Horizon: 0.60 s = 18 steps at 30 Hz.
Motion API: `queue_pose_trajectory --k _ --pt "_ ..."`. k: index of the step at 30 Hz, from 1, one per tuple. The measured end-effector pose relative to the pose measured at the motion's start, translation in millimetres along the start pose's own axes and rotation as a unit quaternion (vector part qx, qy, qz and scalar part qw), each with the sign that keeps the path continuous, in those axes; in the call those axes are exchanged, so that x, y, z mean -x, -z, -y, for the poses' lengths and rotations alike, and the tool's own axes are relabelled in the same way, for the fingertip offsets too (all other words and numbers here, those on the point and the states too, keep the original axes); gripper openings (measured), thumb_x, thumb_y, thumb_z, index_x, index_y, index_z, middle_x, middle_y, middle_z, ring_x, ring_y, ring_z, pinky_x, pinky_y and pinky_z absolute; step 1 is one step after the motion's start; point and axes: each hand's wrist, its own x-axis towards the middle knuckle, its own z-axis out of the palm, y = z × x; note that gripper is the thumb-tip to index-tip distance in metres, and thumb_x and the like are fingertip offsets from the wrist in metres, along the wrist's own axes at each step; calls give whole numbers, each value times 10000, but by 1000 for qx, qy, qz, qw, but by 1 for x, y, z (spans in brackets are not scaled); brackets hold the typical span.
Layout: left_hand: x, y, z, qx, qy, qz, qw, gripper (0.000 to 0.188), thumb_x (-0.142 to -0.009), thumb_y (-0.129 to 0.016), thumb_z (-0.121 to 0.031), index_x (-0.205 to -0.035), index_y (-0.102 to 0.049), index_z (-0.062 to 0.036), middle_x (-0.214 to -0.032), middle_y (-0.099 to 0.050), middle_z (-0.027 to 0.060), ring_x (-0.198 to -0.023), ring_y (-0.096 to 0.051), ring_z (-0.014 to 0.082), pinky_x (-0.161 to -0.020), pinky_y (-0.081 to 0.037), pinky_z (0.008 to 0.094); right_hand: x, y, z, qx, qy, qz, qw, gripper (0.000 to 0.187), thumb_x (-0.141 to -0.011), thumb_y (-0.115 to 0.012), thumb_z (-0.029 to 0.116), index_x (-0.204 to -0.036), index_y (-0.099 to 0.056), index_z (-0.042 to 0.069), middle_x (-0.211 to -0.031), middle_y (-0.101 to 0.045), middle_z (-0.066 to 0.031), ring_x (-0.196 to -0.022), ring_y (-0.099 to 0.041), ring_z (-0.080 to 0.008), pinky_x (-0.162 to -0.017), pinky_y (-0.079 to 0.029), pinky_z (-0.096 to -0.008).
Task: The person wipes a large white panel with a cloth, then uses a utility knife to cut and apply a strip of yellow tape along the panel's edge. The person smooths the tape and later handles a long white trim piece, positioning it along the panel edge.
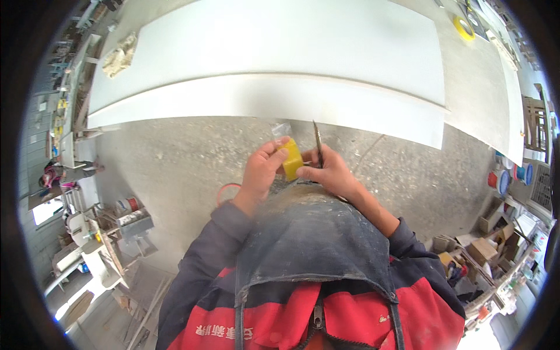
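Apron and jacket: the dark, dusty apron [315, 233] and the red-and-dark jacket [385, 318] are nearest to the camera.
Yellow piece: the small yellow piece [291, 159] is in front of the apron, between both hands and short of the table's near edge. A bit of clear film [281, 129] shows at its far end.
Long axis: it points away from the body, the far end leaning slightly to the left.
Left hand: the left hand [262, 169] is at the left of the piece, closed narrow, holding it between thumb and fingers; it has the fuller grip.
Right hand: the right hand [333, 172] is at the right, closed around a dark slim tool [318, 143]. Its thumb seems to touch the piece's lower right edge.
Tool: it stands just right of the piece, the tip toward the table; I cannot tell its exact kind.
Table: the white table [280, 41] is beyond the hands, with a crumpled cloth [121, 55] at its left end.
Yellow ring: a yellow ring [464, 27] lies far right, well apart from the hands.
Floor: the grey floor [414, 169] is speckled with debris.
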Motion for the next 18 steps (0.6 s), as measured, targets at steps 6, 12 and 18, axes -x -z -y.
queue_pose_trajectory --k 6,12,18 --pt "-8 44 -56 -256 -110 -38 960 312 -1004 -649 -160 -1250 -715 20 -1115 -729 78 -990 -662 147 -867 -529 287 -27 -38 36 41 -14 42 998 348 -852 -803 159 -872 -462 94 -777 -492 28 -712 -454 -75 -603 -408 -263" --pt "-55 142 -93 -262 -137 30 955 252 -931 -721 -159 -1087 -776 31 -1030 -765 98 -963 -692 156 -864 -541 294 -65 -102 46 -3 66 -4 998 316 -877 -773 126 -883 -460 87 -814 -510 11 -755 -465 -89 -659 -420 -274" --pt "-94 253 -134 -256 -89 109 956 242 -939 -707 -130 -1069 -767 66 -976 -768 78 -896 -681 128 -835 -535 278 -111 -220 60 2 92 -81 992 308 -875 -763 128 -887 -458 88 -811 -503 -14 -775 -458 -123 -679 -421 -298"
